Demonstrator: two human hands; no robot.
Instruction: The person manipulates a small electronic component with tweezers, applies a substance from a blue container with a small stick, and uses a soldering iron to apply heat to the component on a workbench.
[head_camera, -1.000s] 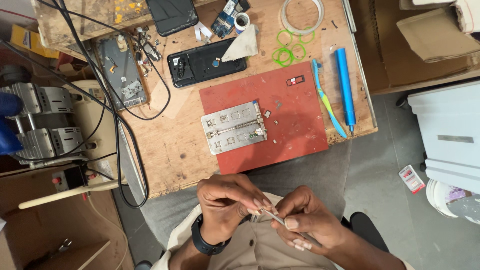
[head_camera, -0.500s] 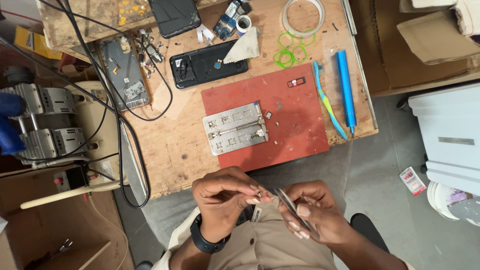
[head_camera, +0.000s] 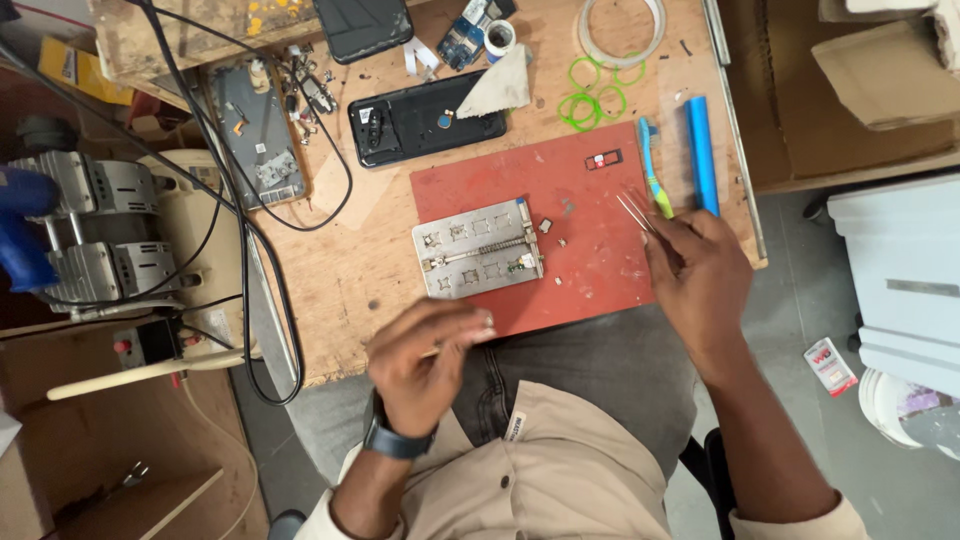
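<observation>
My right hand (head_camera: 700, 275) hovers over the right edge of the red mat (head_camera: 575, 205), gripping thin metal tweezers (head_camera: 634, 212) whose tips point up-left toward a green-and-blue toothbrush (head_camera: 655, 170). Lower down, my left hand (head_camera: 425, 360) sits near the mat's front edge with its fingers pinched together; something small may be between thumb and finger, too small to make out. A metal holder plate (head_camera: 478, 260) lies on the mat between my hands, with a small part clamped at its right side.
A blue tube (head_camera: 702, 150) lies beside the toothbrush. Behind the mat are a black phone back (head_camera: 425, 118), green rings (head_camera: 590, 95), a tape roll (head_camera: 622, 30) and an opened phone frame (head_camera: 260, 135). Cables and a grey machine (head_camera: 90, 230) occupy the left.
Both hands were together over my lap working on the tweezers. Now they have parted: the right hand carried the tweezers up to the mat's right edge, and the left rose to the mat's front edge.
</observation>
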